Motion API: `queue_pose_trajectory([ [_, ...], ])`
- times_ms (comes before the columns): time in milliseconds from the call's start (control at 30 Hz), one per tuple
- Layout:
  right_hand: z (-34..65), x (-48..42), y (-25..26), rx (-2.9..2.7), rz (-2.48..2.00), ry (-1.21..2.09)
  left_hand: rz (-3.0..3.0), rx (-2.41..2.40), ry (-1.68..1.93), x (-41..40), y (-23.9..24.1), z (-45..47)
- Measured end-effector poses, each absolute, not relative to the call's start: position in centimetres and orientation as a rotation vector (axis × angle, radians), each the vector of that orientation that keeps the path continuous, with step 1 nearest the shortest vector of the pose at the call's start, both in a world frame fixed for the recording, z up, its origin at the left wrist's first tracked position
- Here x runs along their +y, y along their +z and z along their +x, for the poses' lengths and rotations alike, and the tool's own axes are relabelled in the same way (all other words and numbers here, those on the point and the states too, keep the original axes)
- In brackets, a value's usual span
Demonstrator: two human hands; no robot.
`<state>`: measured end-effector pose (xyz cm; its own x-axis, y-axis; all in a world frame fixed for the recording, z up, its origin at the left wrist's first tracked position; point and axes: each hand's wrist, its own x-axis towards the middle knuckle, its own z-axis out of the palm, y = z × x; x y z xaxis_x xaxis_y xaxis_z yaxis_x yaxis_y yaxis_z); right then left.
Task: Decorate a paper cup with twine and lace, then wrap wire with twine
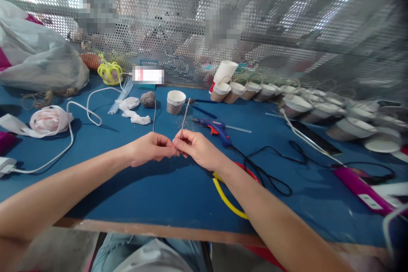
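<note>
Grey-brown yarn runs from a small yarn ball down to my left hand, whose fingers are pinched on it. My right hand meets the left at the fingertips and pinches the same yarn, with a loose end sticking up from it. The stretch of yarn between the fingertips is hidden. Just beyond the hands stands a paper cup with a grey-brown wrapped lower part and a white rim. A blue glue gun lies to the right of my right hand.
Finished-looking wrapped cups line the back right, near a stack of white cups. Scissors lie behind the glue gun. A black cord and a purple power strip are at right. White ribbon and a white cable lie left.
</note>
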<state>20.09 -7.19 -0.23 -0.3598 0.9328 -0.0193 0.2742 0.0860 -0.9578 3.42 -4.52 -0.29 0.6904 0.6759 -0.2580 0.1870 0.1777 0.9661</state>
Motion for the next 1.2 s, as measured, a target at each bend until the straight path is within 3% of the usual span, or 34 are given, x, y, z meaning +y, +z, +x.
queue_pose_trajectory([
  [600, 19.5, -7.2, -0.2, -1.9, -1.455, 0.811, 1.593, 0.869, 0.482, -4.4, -1.2, 3.8],
  [833, 20.0, -7.2, -0.1, -1.725, -1.22, 1.262, 1.412, 0.822, 0.466, -4.7, -0.5, 3.7],
  [1200, 19.7, -7.2, -0.1, -1.841, -1.369, 0.951, 1.574, 0.798, 0.49, -4.5, -1.2, 3.7],
])
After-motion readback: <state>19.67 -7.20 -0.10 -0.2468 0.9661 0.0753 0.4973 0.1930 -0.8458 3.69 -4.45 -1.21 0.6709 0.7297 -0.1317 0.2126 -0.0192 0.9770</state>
